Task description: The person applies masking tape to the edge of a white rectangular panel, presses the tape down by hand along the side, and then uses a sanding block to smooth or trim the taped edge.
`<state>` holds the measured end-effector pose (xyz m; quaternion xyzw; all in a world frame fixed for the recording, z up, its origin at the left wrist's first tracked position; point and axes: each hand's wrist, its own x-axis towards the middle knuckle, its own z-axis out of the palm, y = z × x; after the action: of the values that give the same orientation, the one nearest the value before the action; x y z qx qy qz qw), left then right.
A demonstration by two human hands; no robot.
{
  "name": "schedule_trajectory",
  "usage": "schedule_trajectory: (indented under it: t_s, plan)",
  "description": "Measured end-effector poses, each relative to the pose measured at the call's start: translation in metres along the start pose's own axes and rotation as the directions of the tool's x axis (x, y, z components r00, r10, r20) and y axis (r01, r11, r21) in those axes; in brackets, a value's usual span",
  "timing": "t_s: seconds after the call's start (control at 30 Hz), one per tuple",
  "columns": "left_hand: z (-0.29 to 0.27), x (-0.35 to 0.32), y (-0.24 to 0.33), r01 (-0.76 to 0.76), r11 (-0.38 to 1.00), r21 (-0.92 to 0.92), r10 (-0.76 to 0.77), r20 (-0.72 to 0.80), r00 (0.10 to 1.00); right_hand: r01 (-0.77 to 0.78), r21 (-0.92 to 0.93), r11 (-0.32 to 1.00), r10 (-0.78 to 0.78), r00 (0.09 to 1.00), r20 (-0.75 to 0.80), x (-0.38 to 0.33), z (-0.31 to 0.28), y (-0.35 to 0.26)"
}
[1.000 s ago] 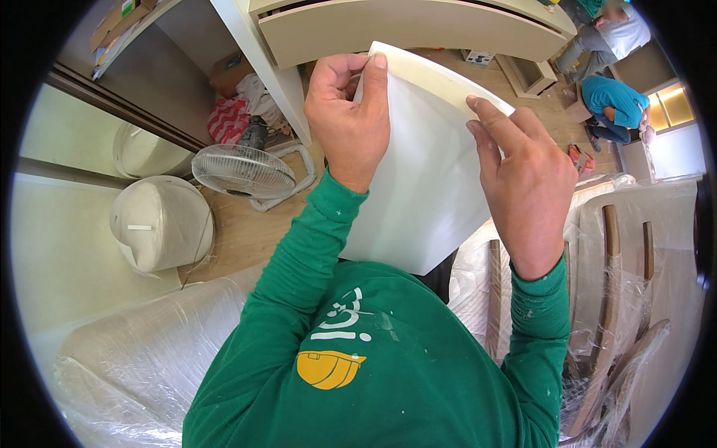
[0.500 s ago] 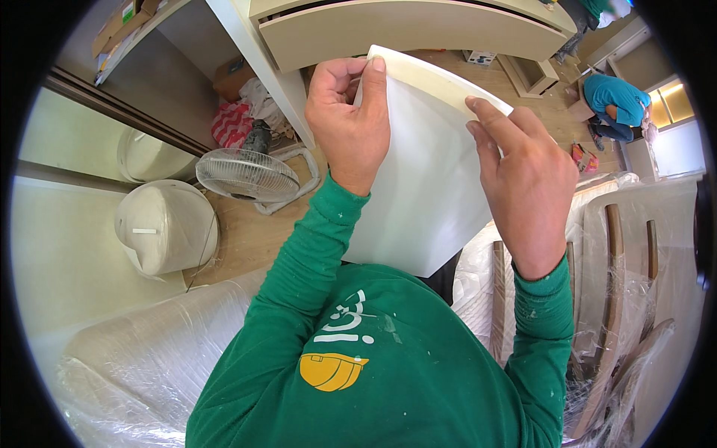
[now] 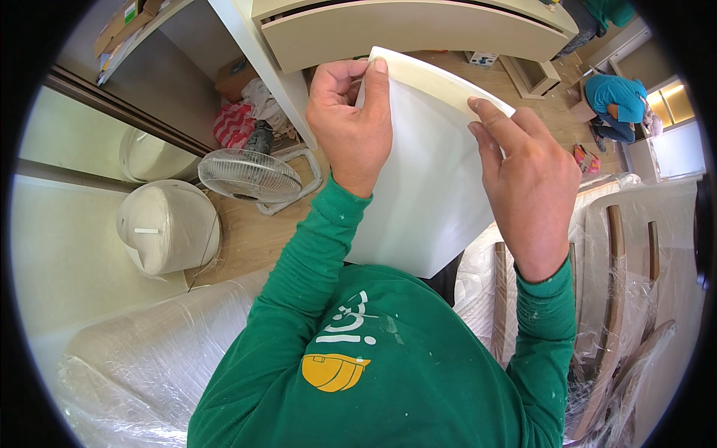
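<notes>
White sheet: creamy band along top
Left hand: pinches sheet's upper-left corner
Right hand: fingertips touch band; whether gripping, unclear

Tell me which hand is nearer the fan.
The left hand, pinching the white sheet by its upper left corner; the right hand touches it farther right, away from the fan.

The place looks like a furnished room in a home, mid-works. Left of the left grip, an open cupboard and a fan stand by wood-look floor; plastic-wrapped furniture lies below the right grip; beyond it, a co-worker crouches.
</notes>
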<state>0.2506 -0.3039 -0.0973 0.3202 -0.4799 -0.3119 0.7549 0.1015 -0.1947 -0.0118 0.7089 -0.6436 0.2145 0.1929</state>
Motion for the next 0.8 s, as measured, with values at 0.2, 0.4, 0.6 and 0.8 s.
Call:
schedule_trajectory:
  t_s: [0.2,0.4,0.6,0.8]
  plan:
    - [-0.0006,0.0002,0.0018,0.009,1.0,0.023,-0.009,0.004,1.0,0.0,-0.01,1.0,0.0,1.0,-0.002,-0.0005,0.0006,0.0002]
    - [-0.0008,0.0006,0.001,0.012,1.0,0.019,-0.012,-0.005,1.0,0.005,-0.012,1.0,-0.005,1.0,-0.003,0.0,-0.0014,-0.0007]
    - [-0.0016,0.0001,0.0017,0.032,0.999,-0.006,-0.032,-0.008,0.999,0.0,-0.009,1.0,0.0,1.0,-0.001,-0.0014,-0.0005,-0.0013]
    - [-0.0009,-0.0003,0.0057,0.072,0.997,-0.023,-0.072,0.001,0.997,0.001,-0.013,1.0,-0.001,1.0,0.001,-0.0027,-0.0012,-0.0016]
